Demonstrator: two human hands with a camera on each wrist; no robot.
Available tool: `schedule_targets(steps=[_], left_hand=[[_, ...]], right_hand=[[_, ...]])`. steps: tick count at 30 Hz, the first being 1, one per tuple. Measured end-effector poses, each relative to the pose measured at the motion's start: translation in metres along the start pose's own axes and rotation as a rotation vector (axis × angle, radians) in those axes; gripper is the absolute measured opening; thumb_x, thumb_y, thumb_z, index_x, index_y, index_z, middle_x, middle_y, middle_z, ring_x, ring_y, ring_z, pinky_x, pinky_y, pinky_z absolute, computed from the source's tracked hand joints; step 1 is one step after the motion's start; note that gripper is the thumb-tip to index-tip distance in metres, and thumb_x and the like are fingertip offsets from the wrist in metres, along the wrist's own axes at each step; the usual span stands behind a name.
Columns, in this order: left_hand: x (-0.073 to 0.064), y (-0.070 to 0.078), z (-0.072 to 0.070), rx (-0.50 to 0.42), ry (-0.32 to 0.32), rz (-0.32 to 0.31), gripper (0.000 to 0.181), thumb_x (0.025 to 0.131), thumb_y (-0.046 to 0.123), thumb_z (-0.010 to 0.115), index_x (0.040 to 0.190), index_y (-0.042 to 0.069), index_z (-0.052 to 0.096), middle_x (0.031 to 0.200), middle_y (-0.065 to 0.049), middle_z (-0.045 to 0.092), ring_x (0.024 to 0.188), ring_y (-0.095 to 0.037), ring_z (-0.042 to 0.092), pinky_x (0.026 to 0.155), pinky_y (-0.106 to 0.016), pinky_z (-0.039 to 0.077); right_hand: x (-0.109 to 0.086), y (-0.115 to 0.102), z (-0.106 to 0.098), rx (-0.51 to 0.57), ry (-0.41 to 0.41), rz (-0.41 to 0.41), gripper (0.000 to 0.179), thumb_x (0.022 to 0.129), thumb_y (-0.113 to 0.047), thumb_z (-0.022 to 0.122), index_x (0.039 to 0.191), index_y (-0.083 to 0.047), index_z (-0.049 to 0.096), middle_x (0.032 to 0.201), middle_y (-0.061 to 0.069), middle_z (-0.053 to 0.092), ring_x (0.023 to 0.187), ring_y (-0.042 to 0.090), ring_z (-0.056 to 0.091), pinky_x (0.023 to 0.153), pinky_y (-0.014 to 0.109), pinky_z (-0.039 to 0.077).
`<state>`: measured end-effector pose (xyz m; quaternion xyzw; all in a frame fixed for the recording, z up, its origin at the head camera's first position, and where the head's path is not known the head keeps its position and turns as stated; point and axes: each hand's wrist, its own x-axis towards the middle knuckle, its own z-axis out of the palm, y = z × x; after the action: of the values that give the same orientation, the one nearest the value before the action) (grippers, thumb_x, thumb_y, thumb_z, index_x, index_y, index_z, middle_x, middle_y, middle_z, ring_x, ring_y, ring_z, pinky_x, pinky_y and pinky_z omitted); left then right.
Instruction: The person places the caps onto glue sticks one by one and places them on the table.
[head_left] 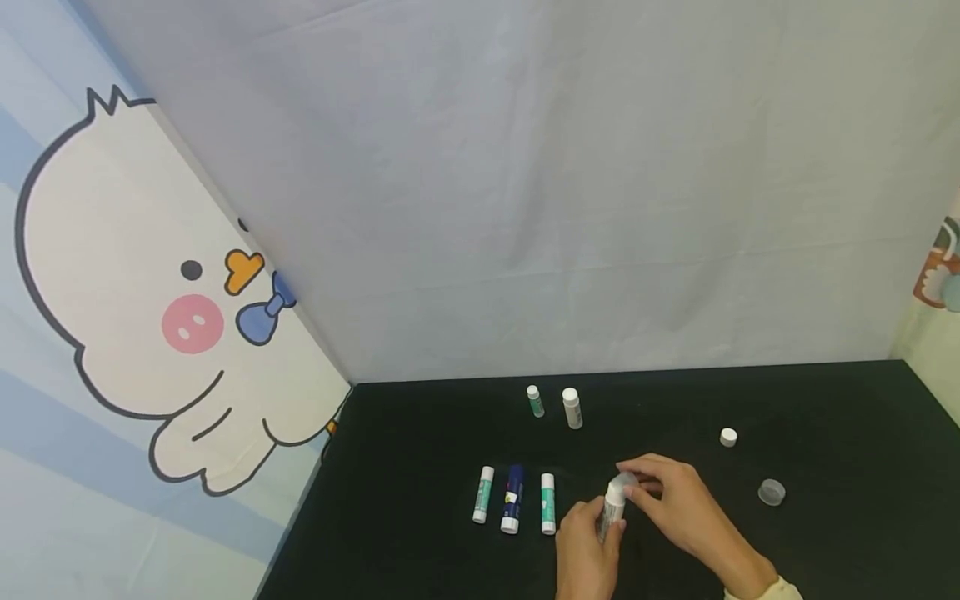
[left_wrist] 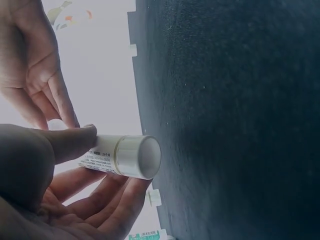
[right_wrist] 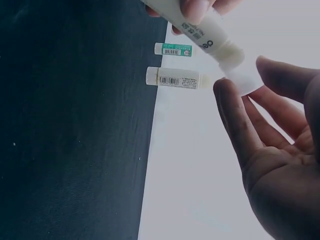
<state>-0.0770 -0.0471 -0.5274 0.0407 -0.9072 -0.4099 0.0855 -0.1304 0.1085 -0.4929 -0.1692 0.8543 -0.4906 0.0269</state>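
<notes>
My left hand [head_left: 588, 550] grips a white glue stick [head_left: 610, 518] by its body, tilted over the near part of the table. Small dark print and a smooth white base end show on the stick [left_wrist: 135, 155] in the left wrist view. My right hand [head_left: 675, 504] pinches a translucent cap [head_left: 624, 478] between thumb and fingers at the stick's top. In the right wrist view, the cap [right_wrist: 242, 82] overlaps the stick's cream-coloured tip [right_wrist: 231, 55]. The curled fingers of my left hand hide part of the stick's body.
Left of my hands are a green-and-white glue stick [head_left: 483, 495], a dark blue one [head_left: 513, 500] and another green-and-white one [head_left: 548, 504]. Farther back stand a small green stick [head_left: 536, 402] and a white one [head_left: 572, 408]. A white cap [head_left: 728, 437] and clear cap [head_left: 771, 492] lie right.
</notes>
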Motion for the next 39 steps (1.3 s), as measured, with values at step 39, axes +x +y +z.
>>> schedule_targets(steps=[39], left_hand=[[-0.002, -0.052, 0.040, 0.063, -0.028, 0.157, 0.017, 0.090, 0.015, 0.082, 0.089, 0.019, 0.066, 0.073, 0.013, 0.062, 0.062, 0.000, 0.052, 0.053, -0.024, 0.040]], right_hand=[[0.000, 0.017, 0.003, -0.052, -0.123, -0.229, 0.020, 0.092, -0.001, 0.076, 0.111, 0.004, 0.077, 0.102, 0.007, 0.077, 0.079, -0.002, 0.063, 0.068, 0.027, 0.056]])
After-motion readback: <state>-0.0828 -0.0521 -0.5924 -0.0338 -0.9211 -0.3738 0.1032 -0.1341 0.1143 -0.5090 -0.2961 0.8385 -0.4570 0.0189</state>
